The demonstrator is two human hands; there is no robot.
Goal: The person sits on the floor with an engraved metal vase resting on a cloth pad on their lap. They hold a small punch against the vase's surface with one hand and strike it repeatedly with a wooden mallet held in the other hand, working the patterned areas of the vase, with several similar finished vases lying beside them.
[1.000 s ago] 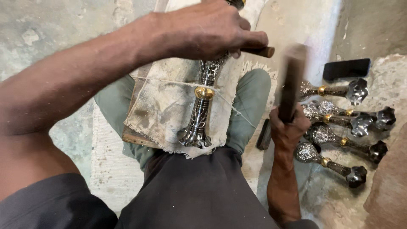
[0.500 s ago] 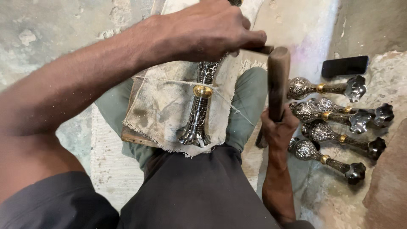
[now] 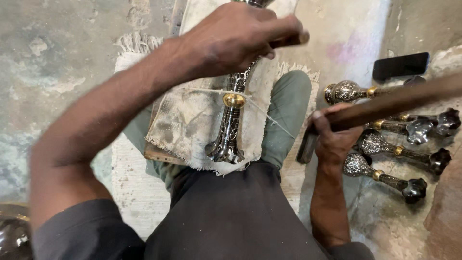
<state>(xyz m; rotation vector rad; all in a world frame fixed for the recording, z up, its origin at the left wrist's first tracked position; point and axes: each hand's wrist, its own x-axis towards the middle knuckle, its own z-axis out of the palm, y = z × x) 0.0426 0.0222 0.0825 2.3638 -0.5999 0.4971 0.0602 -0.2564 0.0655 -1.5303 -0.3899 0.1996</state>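
His left hand (image 3: 236, 41) pinches a thin tool over the engraved metal piece (image 3: 230, 125) on the frayed cloth (image 3: 187, 120), right hand (image 3: 332, 139) fisted around a wooden stick (image 3: 399, 101)

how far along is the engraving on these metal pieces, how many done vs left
Looks done: four ornate pieces lie in a row on the floor at the right. In hand: one piece tied down on a cloth-covered block, left hand holding a small tool on it, right hand swinging a blurred hammer. No unworked pieces show.
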